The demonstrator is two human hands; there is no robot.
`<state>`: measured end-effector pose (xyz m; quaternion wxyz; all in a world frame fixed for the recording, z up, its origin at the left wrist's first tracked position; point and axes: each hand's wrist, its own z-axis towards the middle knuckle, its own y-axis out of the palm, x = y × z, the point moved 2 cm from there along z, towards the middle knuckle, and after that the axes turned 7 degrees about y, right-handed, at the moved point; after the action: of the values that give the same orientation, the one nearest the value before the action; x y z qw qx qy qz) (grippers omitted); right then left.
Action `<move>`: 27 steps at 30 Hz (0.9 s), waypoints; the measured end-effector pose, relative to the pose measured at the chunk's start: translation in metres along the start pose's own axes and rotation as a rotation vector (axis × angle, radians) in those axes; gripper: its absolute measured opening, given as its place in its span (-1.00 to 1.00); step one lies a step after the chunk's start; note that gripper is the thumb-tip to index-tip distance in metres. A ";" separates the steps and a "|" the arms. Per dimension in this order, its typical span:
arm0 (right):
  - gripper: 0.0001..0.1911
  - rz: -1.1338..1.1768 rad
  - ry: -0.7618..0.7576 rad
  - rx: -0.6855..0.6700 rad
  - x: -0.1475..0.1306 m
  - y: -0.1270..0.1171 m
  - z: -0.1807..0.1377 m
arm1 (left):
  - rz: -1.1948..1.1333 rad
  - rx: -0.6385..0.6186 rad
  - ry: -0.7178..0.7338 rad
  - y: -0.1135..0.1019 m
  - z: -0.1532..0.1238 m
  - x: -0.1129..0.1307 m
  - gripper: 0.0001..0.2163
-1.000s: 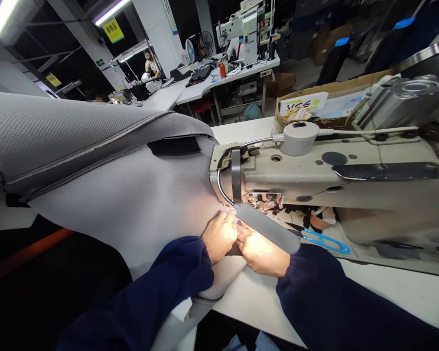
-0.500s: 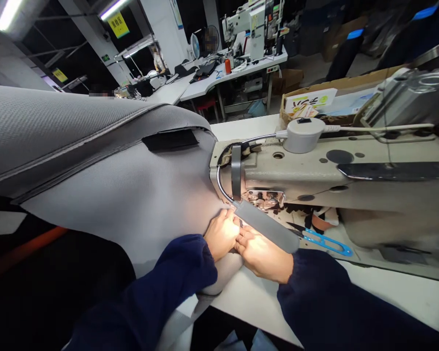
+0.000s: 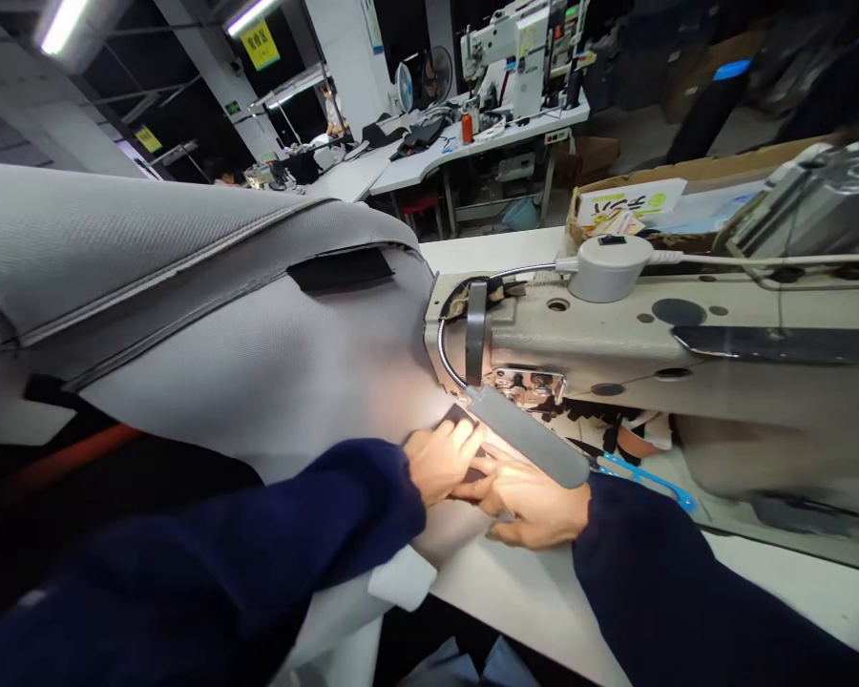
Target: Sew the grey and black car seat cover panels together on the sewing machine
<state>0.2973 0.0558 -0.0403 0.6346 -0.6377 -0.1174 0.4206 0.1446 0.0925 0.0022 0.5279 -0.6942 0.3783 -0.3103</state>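
A large grey fabric piece (image 3: 315,372) with seamed edges spreads from the left to the sewing machine (image 3: 579,339). My left hand (image 3: 440,463) is closed, its bent fingers on a small black strip (image 3: 458,414) lying over the grey fabric beside the needle area. Close against it, my right hand (image 3: 536,498) rests with its fingers stretched out over the strip and its thumb apart. A grey lamp head (image 3: 530,437) lights both hands from above and hides part of the right one. The needle itself is hidden.
Blue-handled thread snips (image 3: 648,477) lie on the machine bed to the right. A lamp base (image 3: 611,267) sits on the machine arm. Behind stands a cardboard box (image 3: 694,176) with papers. Another sewing machine (image 3: 530,57) is on a farther table.
The view has shifted slightly left. My hands have moved a little toward me relative to the lamp, baring more of the black strip. My right fingers have spread and its thumb now shows.
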 end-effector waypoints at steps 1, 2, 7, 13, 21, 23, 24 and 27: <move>-0.98 0.077 -0.061 -0.098 -0.007 -0.002 -0.001 | 0.047 -0.033 0.032 0.002 -0.015 -0.001 -0.67; -0.90 0.159 -0.105 -0.184 -0.014 -0.003 -0.003 | 0.106 -0.073 0.069 0.004 -0.032 -0.003 -0.65; -0.19 0.351 -0.205 -0.301 -0.051 0.012 -0.002 | 0.298 -0.228 0.112 0.018 -0.095 -0.029 -0.37; -0.30 0.153 -0.100 -0.139 -0.082 0.048 0.019 | 0.366 -0.180 0.040 0.006 -0.090 -0.064 -0.38; -0.38 0.095 -0.069 -0.104 -0.084 0.055 0.024 | 0.327 -0.092 -0.298 0.002 -0.104 -0.104 -0.49; -0.38 0.100 -0.079 -0.124 -0.084 0.055 0.023 | 0.199 -0.163 -0.374 -0.004 -0.106 -0.112 -0.59; -0.38 0.103 -0.081 -0.126 -0.083 0.056 0.022 | 0.108 -0.205 -0.388 -0.005 -0.108 -0.111 -0.67; -0.35 0.119 -0.080 -0.134 -0.079 0.056 0.019 | -0.097 -0.304 -0.355 -0.001 -0.120 -0.091 -0.82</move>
<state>0.2135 0.0060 -0.0572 0.5593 -0.6672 -0.1326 0.4738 -0.0024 0.1105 0.0306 0.4601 -0.8266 0.2882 -0.1480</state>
